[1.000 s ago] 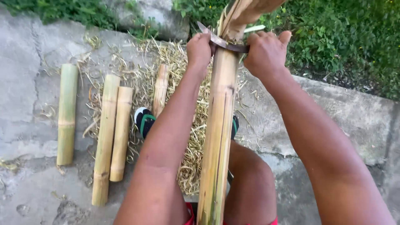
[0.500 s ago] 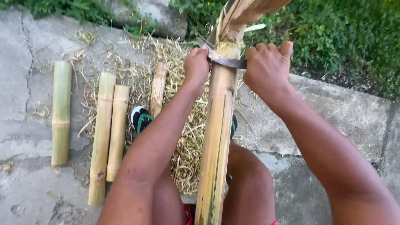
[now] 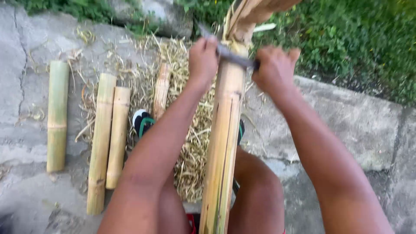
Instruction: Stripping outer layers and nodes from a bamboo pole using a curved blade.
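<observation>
1. Across the upright bamboo pole (image 3: 225, 143), which stands between the person's knees, lies a blade (image 3: 232, 55), so both hands can draw it along the pole.
2. The left hand (image 3: 203, 58) and right hand (image 3: 275, 71) are each closed on a blade end.
3. Left of the pole, cut bamboo lengths (image 3: 108, 138) rest on concrete.
4. Blur probably hides the blade's edge.

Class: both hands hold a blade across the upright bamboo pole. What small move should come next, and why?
Probably draw the blade down the bamboo pole: left hand and right hand grip its ends near the top, where peeled strips already curl away.
</observation>
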